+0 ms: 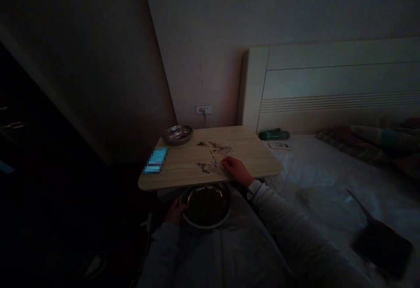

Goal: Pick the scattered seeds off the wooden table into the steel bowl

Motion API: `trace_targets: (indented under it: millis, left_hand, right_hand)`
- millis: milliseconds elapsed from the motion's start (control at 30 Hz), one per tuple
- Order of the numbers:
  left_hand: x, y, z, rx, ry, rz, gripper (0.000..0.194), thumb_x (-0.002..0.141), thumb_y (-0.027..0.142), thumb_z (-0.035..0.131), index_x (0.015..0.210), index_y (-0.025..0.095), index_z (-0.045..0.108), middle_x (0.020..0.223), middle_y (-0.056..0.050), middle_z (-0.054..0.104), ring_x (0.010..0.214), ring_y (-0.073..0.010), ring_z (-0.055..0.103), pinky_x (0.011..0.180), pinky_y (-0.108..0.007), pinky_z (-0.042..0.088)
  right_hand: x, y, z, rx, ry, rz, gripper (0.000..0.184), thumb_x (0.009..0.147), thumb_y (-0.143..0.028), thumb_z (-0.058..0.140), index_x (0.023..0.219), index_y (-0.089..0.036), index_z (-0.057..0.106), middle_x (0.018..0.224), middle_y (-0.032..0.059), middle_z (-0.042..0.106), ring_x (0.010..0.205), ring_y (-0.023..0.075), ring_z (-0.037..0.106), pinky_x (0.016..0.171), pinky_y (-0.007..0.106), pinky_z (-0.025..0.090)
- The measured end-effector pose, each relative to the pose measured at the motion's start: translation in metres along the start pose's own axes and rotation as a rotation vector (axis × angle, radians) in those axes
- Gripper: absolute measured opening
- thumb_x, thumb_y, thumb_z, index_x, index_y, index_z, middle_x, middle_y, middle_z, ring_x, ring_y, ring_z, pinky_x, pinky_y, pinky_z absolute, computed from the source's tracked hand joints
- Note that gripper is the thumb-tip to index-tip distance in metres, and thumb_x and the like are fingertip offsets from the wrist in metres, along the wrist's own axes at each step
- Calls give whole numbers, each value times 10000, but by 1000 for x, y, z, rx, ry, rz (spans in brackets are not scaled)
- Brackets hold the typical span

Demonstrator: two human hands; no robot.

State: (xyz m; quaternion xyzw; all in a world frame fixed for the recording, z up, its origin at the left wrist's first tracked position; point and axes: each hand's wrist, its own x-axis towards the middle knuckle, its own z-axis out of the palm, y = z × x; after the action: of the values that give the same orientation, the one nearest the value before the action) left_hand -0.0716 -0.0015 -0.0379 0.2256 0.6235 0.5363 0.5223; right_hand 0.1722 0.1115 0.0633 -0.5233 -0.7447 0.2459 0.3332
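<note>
A round metal bowl (226, 202) with a dark inside rests on my lap below the table's front edge. My left hand (176, 211) grips its left rim, fingers curled over the edge. On the light wooden table (259, 148) lie several scattered patches of small dark grains (221, 148). My right hand (236, 169) rests low over the tabletop, its fingertips pinched together beside the nearer grains. Something pale and see-through shows faintly by those fingertips; what they hold, if anything, is too dim to make out.
A second metal bowl (178, 135) stands at the table's back left, with a lit phone (155, 161) in front of it. To the right, the bed holds a green bottle (274, 135), a pale remote (280, 146) and a dark flat object with a handle (382, 246).
</note>
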Motion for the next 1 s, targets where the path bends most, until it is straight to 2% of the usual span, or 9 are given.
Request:
trace_targets:
  millis: [200,433,700,867,1000]
  left_hand:
    - [-2,1,0,-19,22,5,377,508,130,637,880,192,645,636,3,669,707,-208,631,707,-335,474]
    - [-6,7,3,8,-9,-3,360,530,107,631,879,192,657,685,-8,690,763,-212,644,741,-333,481]
    - [-5,8,6,15,-9,1,457,502,91,666,949,189,658,653,-5,690,732,-221,650,740,-355,488]
    - [-2,5,2,19,-1,9,401,509,96,655,902,177,665,713,-29,700,783,-228,646,756,-354,483]
    - [-2,5,2,-10,1,-14,387,526,91,635,900,187,656,688,-15,693,766,-219,648,746,-347,485]
  right_hand:
    - [3,3,0,-4,50,16,181,794,-236,479,838,-152,633,712,33,639,650,127,551,622,231,387]
    - [0,1,-1,36,-17,-46,176,783,-244,485,827,-162,633,712,24,638,650,127,547,628,237,394]
    - [-1,1,1,43,-28,-54,188,792,-241,474,845,-154,632,742,34,646,681,134,557,651,242,398]
    - [-3,-1,1,23,-47,-50,195,794,-247,483,860,-141,633,732,38,641,684,140,558,649,246,394]
    - [-6,-4,1,30,-52,-57,190,798,-249,480,848,-154,637,706,26,637,667,134,554,635,239,394]
